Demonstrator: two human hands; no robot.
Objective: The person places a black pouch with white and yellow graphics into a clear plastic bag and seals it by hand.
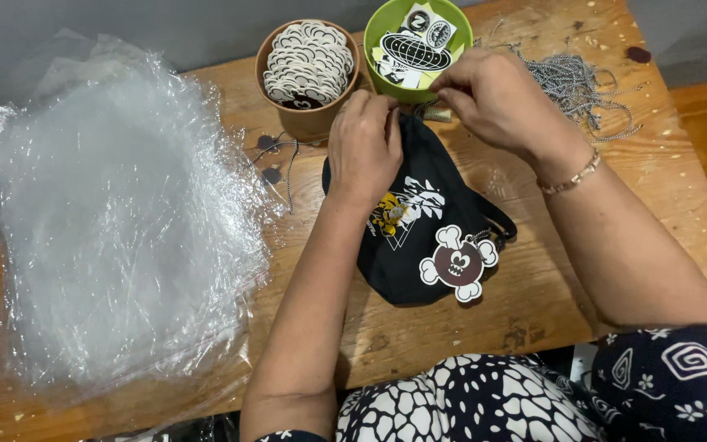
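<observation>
Hands [427, 123] apparently pinching pouch [419, 237] top

We have 1 view only: head camera, steep downward look, close above our left hand [363, 147] and right hand [497, 100]. Wooden table [550, 286] fills frame beneath hands; lap at bottom edge.

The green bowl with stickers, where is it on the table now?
In the head view, the green bowl stands at the table's far edge, right of the brown cup of cloud-shaped tags, just beyond the black pouch and the right hand.
</observation>
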